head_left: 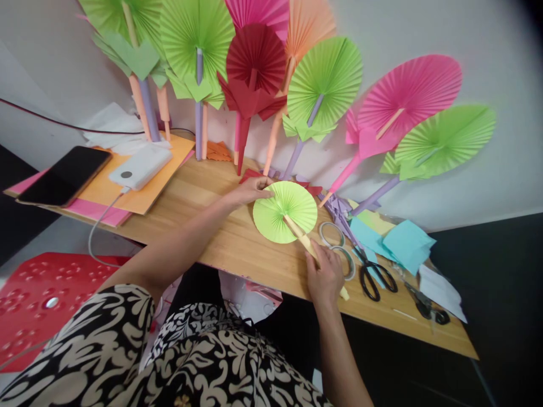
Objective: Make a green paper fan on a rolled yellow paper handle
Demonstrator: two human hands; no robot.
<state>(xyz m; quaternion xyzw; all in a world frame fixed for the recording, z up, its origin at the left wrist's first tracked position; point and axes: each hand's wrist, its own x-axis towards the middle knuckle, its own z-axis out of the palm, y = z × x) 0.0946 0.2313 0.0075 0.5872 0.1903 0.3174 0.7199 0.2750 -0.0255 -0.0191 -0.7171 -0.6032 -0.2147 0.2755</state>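
A round, pleated yellow-green paper fan with a pale yellow rolled-paper handle is held over the wooden table. My left hand pinches the fan's upper left rim between thumb and fingers. Wrapped round the lower handle is my right hand, and the handle's end sticks out below it. Just right of that hand lie two rolls of tape and black-handled scissors.
Several finished paper fans lean on the wall behind the table. A phone and a white power bank rest on coloured paper at left. Blue paper and smaller scissors lie at right. A red stool stands lower left.
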